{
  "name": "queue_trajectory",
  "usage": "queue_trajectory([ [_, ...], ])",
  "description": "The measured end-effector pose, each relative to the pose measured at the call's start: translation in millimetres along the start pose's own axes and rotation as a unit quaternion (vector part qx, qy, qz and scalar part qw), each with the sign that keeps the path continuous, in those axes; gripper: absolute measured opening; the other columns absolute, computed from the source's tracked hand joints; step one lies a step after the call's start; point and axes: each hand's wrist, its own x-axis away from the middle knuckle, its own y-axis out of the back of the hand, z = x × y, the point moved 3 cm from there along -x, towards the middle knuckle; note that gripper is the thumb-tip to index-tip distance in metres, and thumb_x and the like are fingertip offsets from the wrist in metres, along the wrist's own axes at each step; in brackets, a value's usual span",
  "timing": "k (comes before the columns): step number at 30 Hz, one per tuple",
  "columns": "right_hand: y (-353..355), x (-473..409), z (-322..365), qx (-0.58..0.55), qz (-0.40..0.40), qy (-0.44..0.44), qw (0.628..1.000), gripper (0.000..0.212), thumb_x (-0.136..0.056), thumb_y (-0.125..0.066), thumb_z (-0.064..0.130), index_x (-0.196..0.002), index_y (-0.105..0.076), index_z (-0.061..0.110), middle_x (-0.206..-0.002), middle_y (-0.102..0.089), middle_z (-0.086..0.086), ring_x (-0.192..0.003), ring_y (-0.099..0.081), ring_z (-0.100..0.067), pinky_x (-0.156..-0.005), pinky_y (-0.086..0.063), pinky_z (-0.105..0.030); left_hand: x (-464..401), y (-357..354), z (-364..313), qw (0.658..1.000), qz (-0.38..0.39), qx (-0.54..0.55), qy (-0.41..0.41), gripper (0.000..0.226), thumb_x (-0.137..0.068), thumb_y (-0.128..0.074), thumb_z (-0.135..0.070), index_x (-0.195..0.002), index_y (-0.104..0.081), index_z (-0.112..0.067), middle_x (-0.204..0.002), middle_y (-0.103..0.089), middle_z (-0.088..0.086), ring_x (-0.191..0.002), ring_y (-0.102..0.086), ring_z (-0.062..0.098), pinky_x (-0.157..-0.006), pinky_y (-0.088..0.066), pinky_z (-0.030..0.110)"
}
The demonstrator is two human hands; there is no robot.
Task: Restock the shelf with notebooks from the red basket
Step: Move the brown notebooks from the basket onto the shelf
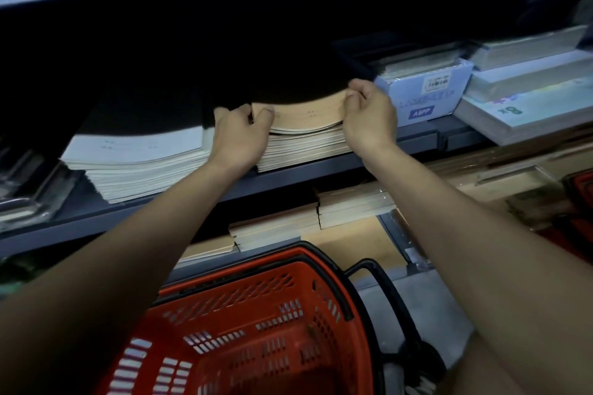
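While both arms reach up to the shelf (160,207), the red basket (256,324) stands below them on the floor, its black handles folded down at the rim; the part of its interior in view shows only bare perforated walls, and the bottom is too dark to judge.

On the shelf, a stack of tan-covered notebooks (305,135) lies flat between the two hands. Its top notebook (305,114) is bowed upward in the middle. The long axis of that notebook runs left to right along the shelf front, cover facing up, with the far edge lost in the shadow under the upper shelf.

The left hand (239,138) grips the left end of the top notebook, thumb on the cover and fingers curled round the edge, pinching it. The right hand (369,119) holds the right end in the same way, fingertips pressed against the corner. The notebook thus spans the gap between the two grips, each hand at one short end.

Just beside the left hand lies a stack of white-covered notebooks (138,163), also flat, touching or nearly touching the tan stack. To the right of the right hand stands a pale blue box (423,96) labelled A6PP, holding what appear to be clear-wrapped packs. Further right lie wrapped paper packs (526,106). On the lower shelf sit more tan notebook bundles (321,218).
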Motion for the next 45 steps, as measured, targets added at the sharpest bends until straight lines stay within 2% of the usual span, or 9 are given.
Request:
queue_trajectory([
  [5, 0, 2, -4, 0.025, 0.057, 0.009, 0.998, 0.044, -0.108, -0.051, 0.035, -0.148, -0.057, 0.017, -0.140, -0.066, -0.001, -0.131, -0.059, -0.020, -0.113, -0.044, -0.034, 6, -6, 7, 0.999, -0.021, -0.012, -0.048, 0.045, -0.102, -0.052, -0.051, -0.116, -0.052, -0.008, -0.120, -0.043, 0.008, -0.106, -0.051, 0.024, -0.086, -0.035, 0.026],
  [9, 7, 6, -7, 0.006, 0.108, 0.012, 0.994, 0.059, -0.102, -0.061, 0.045, -0.153, -0.051, 0.017, -0.150, -0.058, 0.001, -0.138, -0.052, -0.015, -0.118, -0.040, -0.035, 15, -5, 10, 0.993, -0.019, -0.027, -0.114, 0.085, -0.089, -0.062, -0.069, -0.151, -0.045, -0.014, -0.142, -0.056, 0.004, -0.130, -0.053, 0.019, -0.111, -0.044, 0.036],
  [11, 10, 9, -9, 0.012, 0.124, 0.022, 0.992, 0.065, -0.096, -0.068, 0.047, -0.152, -0.052, 0.018, -0.150, -0.057, 0.002, -0.137, -0.051, -0.014, -0.117, -0.040, -0.034, 21, -4, 12, 0.992, -0.023, -0.021, -0.119, 0.089, -0.087, -0.073, -0.060, -0.156, -0.042, -0.013, -0.152, -0.054, 0.003, -0.139, -0.050, 0.017, -0.116, -0.039, 0.029],
  [14, 11, 11, -12, 0.033, 0.131, 0.048, 0.990, 0.067, -0.093, -0.076, 0.043, -0.150, -0.054, 0.016, -0.149, -0.057, 0.000, -0.138, -0.050, -0.015, -0.118, -0.039, -0.033, 27, -1, 11, 0.991, -0.037, -0.011, -0.125, 0.090, -0.085, -0.078, -0.053, -0.156, -0.042, -0.012, -0.153, -0.053, 0.001, -0.141, -0.048, 0.014, -0.112, -0.036, 0.019],
  [22, 12, 6, -15, 0.036, 0.125, 0.067, 0.989, 0.068, -0.089, -0.081, 0.044, -0.146, -0.059, 0.014, -0.146, -0.060, -0.003, -0.136, -0.053, -0.015, -0.118, -0.041, -0.034, 23, -2, 14, 0.993, -0.056, 0.006, -0.105, 0.090, -0.082, -0.081, -0.054, -0.154, -0.046, -0.013, -0.150, -0.056, 0.002, -0.139, -0.051, 0.014, -0.115, -0.042, 0.029],
  [35, 18, 18, -5, 0.105, 0.128, 0.106, 0.980, 0.071, -0.094, -0.074, 0.048, -0.150, -0.053, 0.009, -0.149, -0.057, -0.008, -0.138, -0.051, -0.022, -0.112, -0.038, -0.028, 36, 0, 16, 0.989, -0.080, 0.016, -0.121, 0.068, -0.092, -0.073, -0.043, -0.151, -0.049, -0.017, -0.135, -0.066, -0.003, -0.119, -0.064, 0.011, -0.102, -0.055, 0.035],
  [37, 19, 22, -4, 0.116, 0.129, 0.112, 0.979, 0.073, -0.095, -0.073, 0.046, -0.153, -0.049, 0.008, -0.151, -0.055, -0.010, -0.140, -0.049, -0.024, -0.113, -0.038, -0.031, 42, 1, 16, 0.990, -0.069, 0.030, -0.117, 0.064, -0.094, -0.073, -0.034, -0.150, -0.048, -0.018, -0.134, -0.065, -0.009, -0.121, -0.063, 0.007, -0.104, -0.054, 0.030],
  [41, 24, 32, -4, 0.128, 0.134, 0.120, 0.975, 0.059, -0.099, -0.071, 0.034, -0.148, -0.053, 0.006, -0.140, -0.061, -0.013, -0.133, -0.053, -0.027, -0.101, -0.035, -0.023, 59, 5, 16, 0.993, -0.043, 0.050, -0.102, 0.061, -0.096, -0.072, -0.021, -0.151, -0.047, -0.018, -0.137, -0.061, -0.012, -0.125, -0.057, 0.002, -0.095, -0.041, 0.001],
  [45, 28, 39, -6, 0.135, 0.133, 0.117, 0.975, 0.061, -0.099, -0.070, 0.031, -0.152, -0.049, 0.010, -0.141, -0.060, -0.013, -0.134, -0.052, -0.028, -0.105, -0.037, -0.029, 76, 11, 22, 0.994, -0.022, 0.055, -0.090, 0.061, -0.096, -0.071, -0.020, -0.152, -0.046, -0.020, -0.136, -0.063, -0.007, -0.120, -0.062, 0.007, -0.097, -0.047, 0.014],
])
